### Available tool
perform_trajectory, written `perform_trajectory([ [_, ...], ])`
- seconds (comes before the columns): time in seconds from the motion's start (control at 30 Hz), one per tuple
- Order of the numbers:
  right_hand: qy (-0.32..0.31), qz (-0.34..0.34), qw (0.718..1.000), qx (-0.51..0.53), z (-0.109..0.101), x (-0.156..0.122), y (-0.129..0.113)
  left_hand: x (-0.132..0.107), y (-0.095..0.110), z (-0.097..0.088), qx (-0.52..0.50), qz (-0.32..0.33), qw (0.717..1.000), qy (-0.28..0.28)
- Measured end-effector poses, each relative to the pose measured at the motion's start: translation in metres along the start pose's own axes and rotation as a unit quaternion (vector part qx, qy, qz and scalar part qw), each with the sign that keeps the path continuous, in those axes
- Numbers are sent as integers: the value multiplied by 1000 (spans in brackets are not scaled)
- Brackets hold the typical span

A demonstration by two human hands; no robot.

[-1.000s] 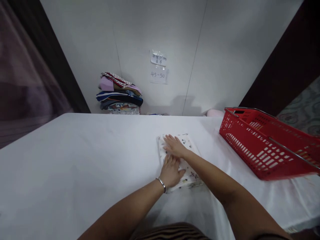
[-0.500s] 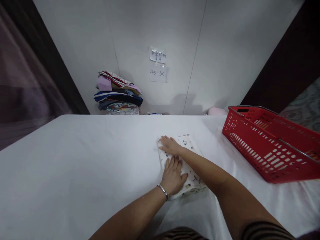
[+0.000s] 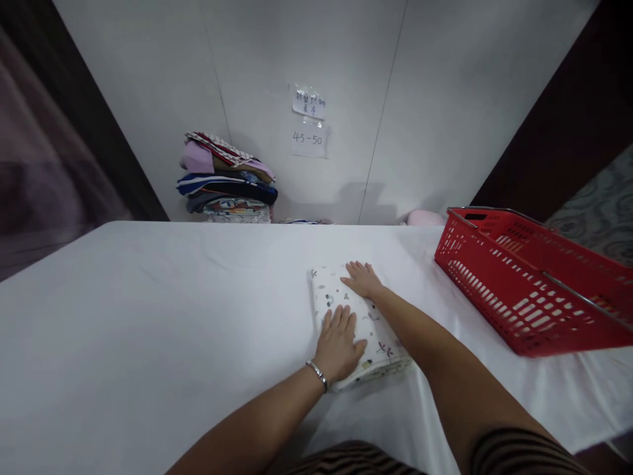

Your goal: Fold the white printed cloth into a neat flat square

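A folded white cloth point(image 3: 353, 323) with a small dark print lies on the white-covered table point(image 3: 198, 316), close to its front edge. My left hand point(image 3: 340, 343), with a silver bracelet at the wrist, rests flat on the cloth's near left part, fingers stretched out. Farther up, my right hand point(image 3: 363, 279) lies flat on the far right part of the cloth, its fingers spread. Neither hand grips anything. Several folded layers show along the cloth's near edge, and my right forearm hides some of its right side.
At the table's right stands a red plastic basket point(image 3: 514, 284) with metal handles. Behind the far edge, a pile of folded clothes point(image 3: 227, 178) leans by the wall, below and left of two paper signs point(image 3: 309, 140). Something pink point(image 3: 425, 218) shows behind the table.
My right hand has slid from the cloth's far left corner to its far right part. My left hand stays on the near left part. The view has shifted slightly.
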State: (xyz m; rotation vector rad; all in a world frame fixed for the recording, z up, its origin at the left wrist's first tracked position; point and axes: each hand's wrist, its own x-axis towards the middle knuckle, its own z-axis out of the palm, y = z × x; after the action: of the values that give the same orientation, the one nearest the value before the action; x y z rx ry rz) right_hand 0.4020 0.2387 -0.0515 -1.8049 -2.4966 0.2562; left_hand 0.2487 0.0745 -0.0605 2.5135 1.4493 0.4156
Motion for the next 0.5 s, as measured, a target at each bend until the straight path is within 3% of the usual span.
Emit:
perform_trajectory([
  [0.13, 41, 58, 990, 123, -20, -3, 10, -3, -6, -7, -61, -5, 998, 14],
  [0.23, 80, 165, 956, 228, -26, -19, 26, -4, -21, -12, -143, -97, 982, 80],
  [0.33, 70, 217, 938, 260, -21, -45, 40, 2, -42, -20, -275, -240, 924, 116],
  [0.43, 65, 247, 925, 280, -14, -69, 46, 12, -56, -30, -414, -348, 836, 96],
  [0.5, 61, 267, 912, 305, -13, -81, 48, 19, -58, -37, -464, -386, 795, 58],
])
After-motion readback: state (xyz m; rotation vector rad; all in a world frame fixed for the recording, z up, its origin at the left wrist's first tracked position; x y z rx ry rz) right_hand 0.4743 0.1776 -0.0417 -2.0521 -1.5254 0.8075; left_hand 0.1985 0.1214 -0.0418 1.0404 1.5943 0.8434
